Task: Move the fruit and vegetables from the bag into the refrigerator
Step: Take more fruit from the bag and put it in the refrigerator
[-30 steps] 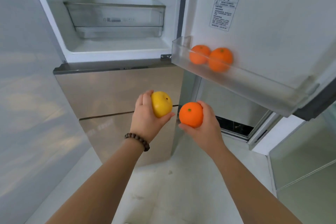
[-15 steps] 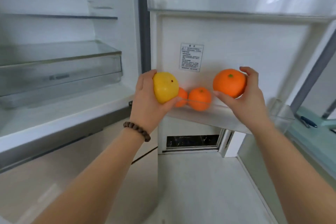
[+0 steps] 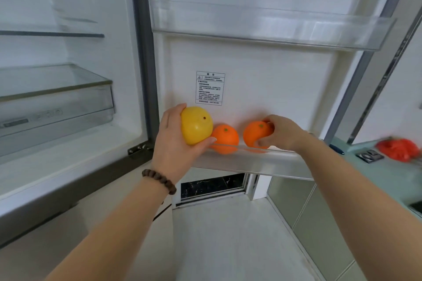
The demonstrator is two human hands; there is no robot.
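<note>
The left hand (image 3: 175, 143) curls its fingers and thumb round a yellow citrus fruit (image 3: 196, 125), holding it up just above the front rail at the left end of the lower door shelf (image 3: 258, 162), with a dark beaded bracelet (image 3: 159, 180) round the wrist. The right hand (image 3: 282, 133) grips an orange (image 3: 255, 134) from the right side, thumb low on its front and fingertips hooked over its top, and the fruit sits low inside the shelf, its bottom edge behind the clear rail; whether it already rests on the shelf floor cannot be told. Between the two held fruits lies a second orange (image 3: 225, 138), already in the shelf, stalk end up, touching or nearly touching the yellow fruit on its left and a little apart from the gripped orange on its right. Behind them on the white door liner is a printed warning label (image 3: 210, 88). Higher on the open refrigerator door (image 3: 251, 57) runs a clear upper door shelf (image 3: 269, 25). To the left, the refrigerator's interior shows a glass shelf (image 3: 52, 34) and a clear crisper drawer (image 3: 54, 98) below it. At the far right, on a pale green counter (image 3: 388, 178), lies a crumpled red bag (image 3: 398, 149), well apart from both hands and blurred.
</note>
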